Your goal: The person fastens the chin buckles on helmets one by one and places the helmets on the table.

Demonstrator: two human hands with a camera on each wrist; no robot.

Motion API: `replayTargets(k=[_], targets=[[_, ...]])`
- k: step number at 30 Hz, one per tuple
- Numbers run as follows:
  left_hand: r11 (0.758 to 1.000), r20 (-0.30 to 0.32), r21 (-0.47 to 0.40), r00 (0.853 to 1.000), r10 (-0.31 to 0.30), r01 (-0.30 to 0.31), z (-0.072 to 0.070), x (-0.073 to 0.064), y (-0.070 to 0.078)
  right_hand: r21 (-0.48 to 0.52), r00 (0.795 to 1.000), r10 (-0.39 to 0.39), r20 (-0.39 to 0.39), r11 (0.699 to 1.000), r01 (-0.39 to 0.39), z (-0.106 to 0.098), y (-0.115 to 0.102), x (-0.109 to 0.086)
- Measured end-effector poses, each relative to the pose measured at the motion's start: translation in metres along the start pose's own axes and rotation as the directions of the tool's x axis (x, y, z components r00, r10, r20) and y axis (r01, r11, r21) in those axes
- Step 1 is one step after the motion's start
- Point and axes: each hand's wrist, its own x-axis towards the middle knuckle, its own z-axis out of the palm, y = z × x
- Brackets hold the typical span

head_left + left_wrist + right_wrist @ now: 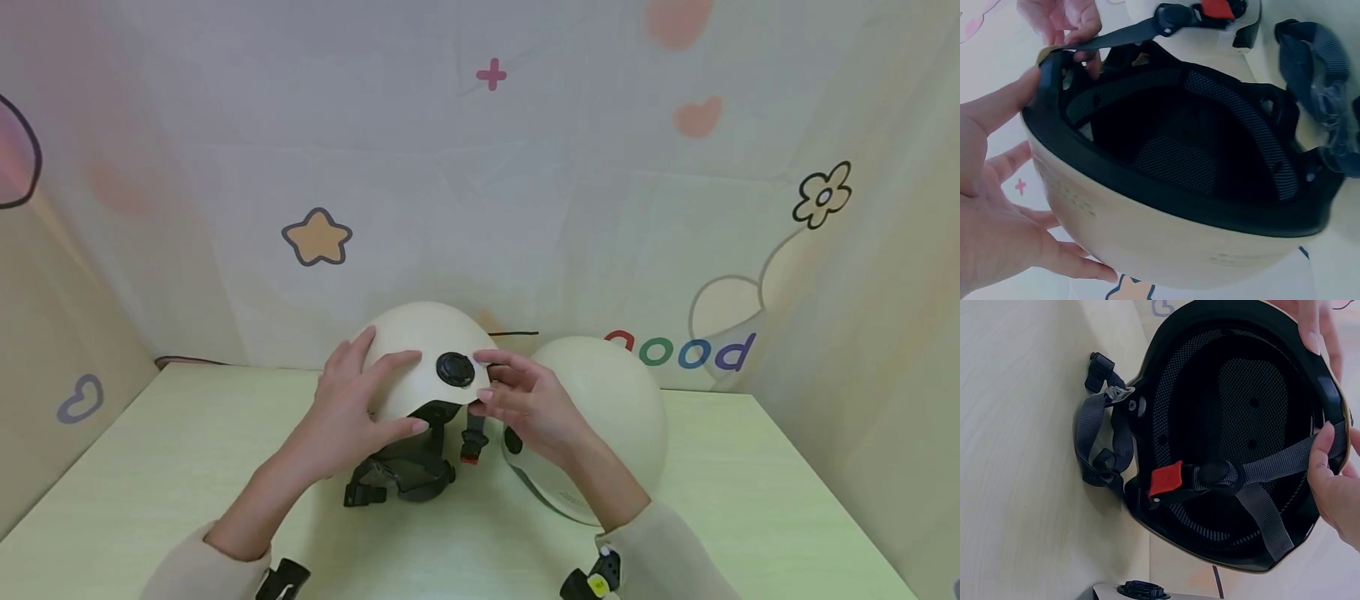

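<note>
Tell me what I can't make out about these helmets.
Head view: inside of the second helmet, hidden by its shell.
Head view: faint lettering on it, too small to read.
Left wrist view: marks on the held helmet, too blurred to identify.
Right wrist view: most of the second helmet, cut off by the bottom edge.

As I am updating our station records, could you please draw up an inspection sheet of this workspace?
Surface: pale tabletop, wood-grain look.
Job's things: white helmet held tilted, inner padding showing; dark straps hang from it, with a red buckle part. Second white helmet on the tabletop beside it.
Clutter: nothing seen.
Grippers: left hand grips the white helmet's shell; right hand pinches its rim.
Cables: none certain; one thin dark line behind the helmets, nature unclear.
Surroundings: printed curtain behind and at both sides.
</note>
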Motion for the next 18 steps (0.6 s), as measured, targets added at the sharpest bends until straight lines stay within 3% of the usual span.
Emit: replayTargets(k=[6,13,18], targets=[[0.997,0.055,0.080,0.998,0.016,-0.020,-0.003,0.007,0.005,-0.017,1.000,0.011,0.001,1.000,-0.011,0.000,-0.004,0.000],[0.993,0.019,0.112,1.000,0.024,-0.026,-0.005,0.006,0.006,0.005,1.000,-0.025,0.005,1.000,0.025,0.004,-0.011,0.003],[0.995,0.010,0.103,1.000,-0.007,0.006,-0.006,0.005,0.006,0.000,1.000,-0.021,0.023,1.000,0.021,0.008,-0.011,0.004]])
